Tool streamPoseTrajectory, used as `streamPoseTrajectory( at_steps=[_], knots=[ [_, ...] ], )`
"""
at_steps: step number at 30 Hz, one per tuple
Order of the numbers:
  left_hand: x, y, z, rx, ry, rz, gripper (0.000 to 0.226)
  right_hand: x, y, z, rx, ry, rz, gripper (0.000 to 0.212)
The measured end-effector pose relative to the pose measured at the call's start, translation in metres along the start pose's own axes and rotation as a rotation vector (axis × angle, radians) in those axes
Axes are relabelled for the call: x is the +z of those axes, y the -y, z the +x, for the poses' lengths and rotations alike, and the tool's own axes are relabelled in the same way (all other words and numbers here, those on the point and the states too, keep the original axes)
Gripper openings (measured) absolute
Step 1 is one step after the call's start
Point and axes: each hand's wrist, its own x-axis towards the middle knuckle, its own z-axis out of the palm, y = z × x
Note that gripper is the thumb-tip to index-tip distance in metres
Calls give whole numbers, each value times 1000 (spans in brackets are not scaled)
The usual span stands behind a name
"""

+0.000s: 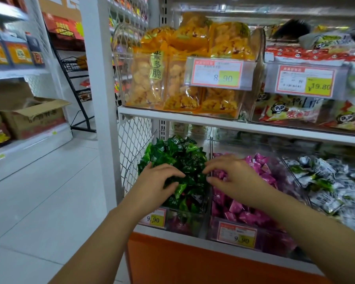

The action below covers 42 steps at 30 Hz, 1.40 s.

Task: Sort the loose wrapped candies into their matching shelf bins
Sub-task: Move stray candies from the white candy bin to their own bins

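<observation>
Shop: price tags point(217, 73), stocked shelves point(234, 121)

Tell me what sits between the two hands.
Head view: heaped green foil-wrapped candies fill the gap between the left hand and the right hand; the hands do not touch.

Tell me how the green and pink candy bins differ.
The green candy bin sits leftmost, by the wire mesh; the pink candy bin is right of it. Green candies are heaped higher than pink candies. The left hand rests on green, the right hand over pink. Both bins are clear, tagged 9.90.
</observation>
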Motion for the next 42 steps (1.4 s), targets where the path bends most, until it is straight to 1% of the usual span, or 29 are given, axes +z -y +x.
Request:
streamPoseTrajectory(
  at_steps=[2, 4, 6, 8, 10, 12, 16, 18, 20, 22, 24, 26, 28, 30, 32, 34, 35, 38, 40, 42],
  knots=[
    [4, -9, 11, -2, 102, 60, 29, 6, -4, 2, 23, 138, -24, 35],
    [12, -17, 24, 1, 191, 106, 33, 10, -13, -1, 59, 208, 69, 39],
    [20, -22, 34, 12, 259, 165, 38, 11, -18, -5, 68, 214, 173, 37],
    [27, -25, 42, 21, 314, 230, 41, 13, -20, -7, 55, 211, 169, 37],
    [31, -25, 47, 34, 319, 289, 39, 14, -20, -5, 49, 213, 153, 36],
    [31, -19, 51, 37, 261, 291, 32, 15, -21, -5, 50, 210, 172, 34],
    [23, -10, 52, -36, 114, 103, 25, 17, -23, -5, 41, 192, 182, 33],
    [16, -8, 48, -82, 3, 43, 25, 18, -24, -5, 39, 196, 181, 33],
    [6, -3, 43, -100, -109, 62, 24, 18, -24, -5, 37, 196, 187, 33],
    [-3, 5, 37, -103, -152, 147, 23, 19, -25, -5, 34, 194, 194, 32],
    [-8, 12, 33, -126, -119, 253, 23, 19, -25, -6, 32, 196, 202, 32],
    [-9, 16, 29, -153, -33, 326, 23, 19, -25, -6, 32, 198, 200, 33],
    [-8, 16, 28, -161, 97, 344, 24, 20, -25, -6, 36, 201, 196, 32],
    [-9, 13, 28, -180, 185, 286, 26, 20, -25, -5, 42, 202, 197, 32],
    [-11, 5, 29, -183, 182, 210, 26, 20, -25, -5, 43, 203, 194, 32],
    [-7, -7, 32, -133, 157, 203, 24, 20, -25, -6, 40, 209, 188, 33],
    [-4, -13, 33, -100, 171, 218, 23, 20, -25, -6, 37, 208, 185, 34],
    [12, -22, 35, -45, 303, 316, 26, 21, -25, -6, 38, 201, 181, 34],
    [16, -20, 36, -65, 341, 400, 30, 21, -26, -6, 41, 202, 191, 34],
    [17, -18, 37, -92, 335, 441, 33, 21, -27, -6, 39, 204, 198, 34]
  ],
)
